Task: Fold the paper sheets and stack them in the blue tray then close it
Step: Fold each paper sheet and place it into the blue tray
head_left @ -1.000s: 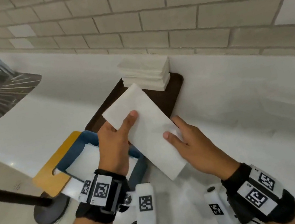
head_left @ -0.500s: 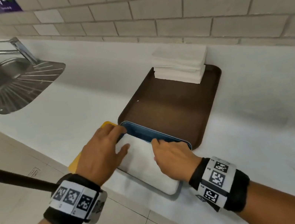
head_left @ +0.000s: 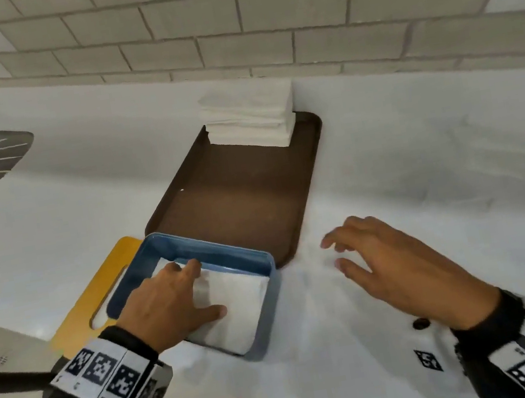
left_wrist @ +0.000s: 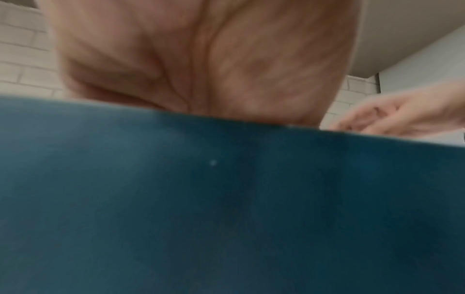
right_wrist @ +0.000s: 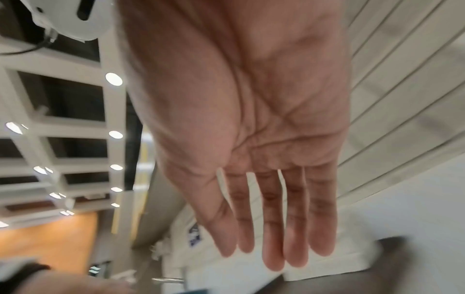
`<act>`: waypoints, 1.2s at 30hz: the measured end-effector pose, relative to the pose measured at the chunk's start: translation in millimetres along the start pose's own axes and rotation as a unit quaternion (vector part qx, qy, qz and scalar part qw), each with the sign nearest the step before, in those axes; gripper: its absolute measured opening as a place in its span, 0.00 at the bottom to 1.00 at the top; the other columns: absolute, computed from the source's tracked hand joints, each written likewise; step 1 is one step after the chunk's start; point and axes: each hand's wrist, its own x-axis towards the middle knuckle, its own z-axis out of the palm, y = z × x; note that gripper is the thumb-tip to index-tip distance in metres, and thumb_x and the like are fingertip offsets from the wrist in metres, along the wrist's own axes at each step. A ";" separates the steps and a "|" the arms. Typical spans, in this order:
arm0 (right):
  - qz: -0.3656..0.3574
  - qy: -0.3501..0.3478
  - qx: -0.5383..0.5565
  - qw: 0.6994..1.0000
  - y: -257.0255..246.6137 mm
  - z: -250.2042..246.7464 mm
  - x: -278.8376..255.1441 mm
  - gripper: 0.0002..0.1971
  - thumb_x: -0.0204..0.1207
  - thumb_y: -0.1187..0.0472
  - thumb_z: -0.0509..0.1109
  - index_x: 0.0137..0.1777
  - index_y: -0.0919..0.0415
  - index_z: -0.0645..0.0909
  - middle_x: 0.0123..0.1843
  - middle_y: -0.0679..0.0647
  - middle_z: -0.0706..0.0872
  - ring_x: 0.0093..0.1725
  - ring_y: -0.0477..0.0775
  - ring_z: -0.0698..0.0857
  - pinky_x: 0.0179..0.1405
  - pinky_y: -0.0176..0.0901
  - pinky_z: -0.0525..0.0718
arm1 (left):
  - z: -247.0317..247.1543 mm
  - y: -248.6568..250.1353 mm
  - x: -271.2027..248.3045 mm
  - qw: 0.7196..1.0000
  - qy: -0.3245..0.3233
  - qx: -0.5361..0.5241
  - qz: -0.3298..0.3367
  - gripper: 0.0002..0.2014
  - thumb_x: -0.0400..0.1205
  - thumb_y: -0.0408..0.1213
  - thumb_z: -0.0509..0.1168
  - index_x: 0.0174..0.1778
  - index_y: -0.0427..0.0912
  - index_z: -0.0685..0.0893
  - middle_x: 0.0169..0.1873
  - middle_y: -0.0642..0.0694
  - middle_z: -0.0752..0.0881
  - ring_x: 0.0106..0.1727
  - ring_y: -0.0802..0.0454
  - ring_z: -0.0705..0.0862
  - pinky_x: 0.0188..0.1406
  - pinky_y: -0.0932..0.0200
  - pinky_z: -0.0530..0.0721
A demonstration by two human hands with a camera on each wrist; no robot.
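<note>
The left hand is pressing a folded sheet flat inside the blue tray at the table's near edge, fingers extended. The right hand is hovering empty, fingers spread. Next move, by judgement: fetching from the paper stack. The tray's contents beneath the left hand are hidden.

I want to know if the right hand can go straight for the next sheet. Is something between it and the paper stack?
Nothing visible does. The right hand hovers open over the counter; only the bare brown tray lies before the paper stack.
</note>
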 end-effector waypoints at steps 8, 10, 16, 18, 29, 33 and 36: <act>0.214 -0.156 -0.222 0.938 136.9 -12.4 -85.7 0.19 0.81 0.47 0.64 0.69 0.49 0.67 0.63 0.46 0.74 0.58 0.49 0.78 0.42 0.41 0.69 | -25.3 -43.0 18.8 0.986 0.158 -0.051 0.017 0.30 0.64 0.87 0.49 0.50 0.72 0.73 0.37 0.59 0.86 0.33 0.47 0.88 0.34 0.43 0.90; 0.205 -0.115 -0.208 0.950 148.3 -8.6 -89.6 0.08 0.81 0.55 0.62 0.58 0.49 0.70 0.54 0.45 0.74 0.49 0.48 0.76 0.38 0.40 0.69 | -60.4 6.7 -1.9 0.981 0.176 -0.066 0.042 0.25 0.68 0.82 0.58 0.53 0.73 0.74 0.42 0.65 0.85 0.39 0.47 0.90 0.38 0.42 0.92; 0.153 -0.025 -0.109 0.982 167.1 -22.2 -117.7 0.05 0.82 0.61 0.56 0.53 0.49 0.70 0.47 0.42 0.76 0.43 0.44 0.73 0.28 0.31 0.62 | -108.2 195.2 -48.7 0.962 0.166 -0.092 0.196 0.12 0.80 0.63 0.64 0.57 0.67 0.78 0.47 0.71 0.84 0.48 0.67 0.85 0.44 0.55 0.86; 0.157 0.030 -0.032 0.987 176.4 -41.4 -141.1 0.05 0.85 0.60 0.54 0.54 0.48 0.68 0.43 0.41 0.76 0.40 0.43 0.74 0.33 0.32 0.69 | -96.5 232.3 -31.6 0.952 0.134 -0.129 0.241 0.11 0.82 0.60 0.65 0.58 0.66 0.80 0.50 0.72 0.85 0.50 0.71 0.86 0.48 0.58 0.87; 0.278 0.390 0.166 0.862 252.8 -111.5 -274.4 0.11 0.80 0.43 0.64 0.48 0.50 0.77 0.36 0.45 0.87 0.32 0.46 0.85 0.32 0.37 0.83 | -59.0 461.6 51.5 0.885 0.139 -0.037 0.442 0.21 0.86 0.52 0.64 0.76 0.54 0.77 0.71 0.53 0.79 0.69 0.51 0.79 0.60 0.54 0.81; 0.316 0.486 0.194 0.792 276.4 -112.9 -305.3 0.09 0.82 0.52 0.66 0.61 0.45 0.77 0.49 0.31 0.83 0.45 0.26 0.83 0.38 0.21 0.78 | -46.1 521.4 51.8 0.844 0.124 0.064 0.518 0.26 0.87 0.52 0.63 0.82 0.53 0.72 0.78 0.52 0.73 0.77 0.50 0.71 0.70 0.54 0.72; 0.322 0.499 0.214 0.776 283.3 -110.7 -317.1 0.12 0.82 0.59 0.68 0.62 0.45 0.74 0.48 0.27 0.78 0.42 0.15 0.79 0.37 0.14 0.75 | -41.4 538.7 52.6 0.846 0.124 0.095 0.510 0.19 0.87 0.49 0.63 0.75 0.52 0.80 0.72 0.51 0.79 0.72 0.48 0.77 0.63 0.53 0.73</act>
